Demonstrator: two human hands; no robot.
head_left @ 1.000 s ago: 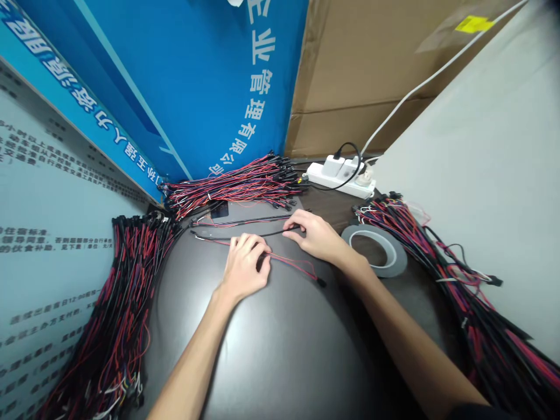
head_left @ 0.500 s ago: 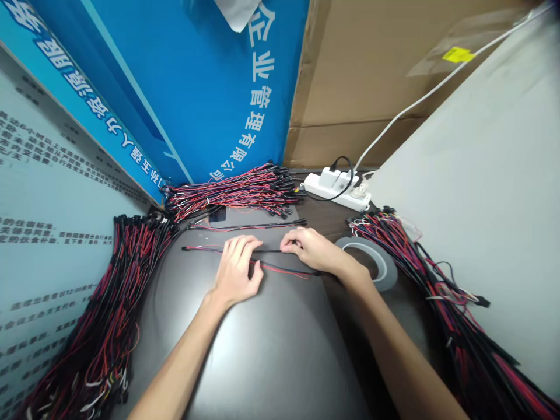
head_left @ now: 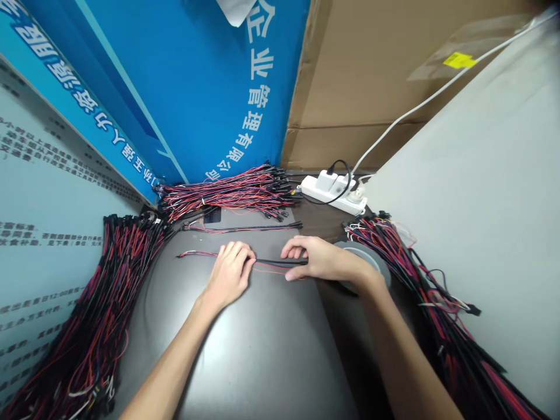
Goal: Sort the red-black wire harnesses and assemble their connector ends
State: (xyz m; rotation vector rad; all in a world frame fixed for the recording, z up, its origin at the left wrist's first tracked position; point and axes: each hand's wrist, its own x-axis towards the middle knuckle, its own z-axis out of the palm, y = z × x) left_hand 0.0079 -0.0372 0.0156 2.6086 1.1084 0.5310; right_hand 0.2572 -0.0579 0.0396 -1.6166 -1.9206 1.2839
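My right hand (head_left: 326, 258), its pinch now loosened to half open with no visible grip, arches over the wires' (head_left: 273, 262) right end mid-mat (head_left: 262, 338), my left hand (head_left: 228, 274) alone pinching their middle.

Wire bundles (head_left: 227, 191) behind the loose cable (head_left: 242, 228), tape roll (head_left: 383, 269) right, power strip (head_left: 335, 195) right of the bundles.
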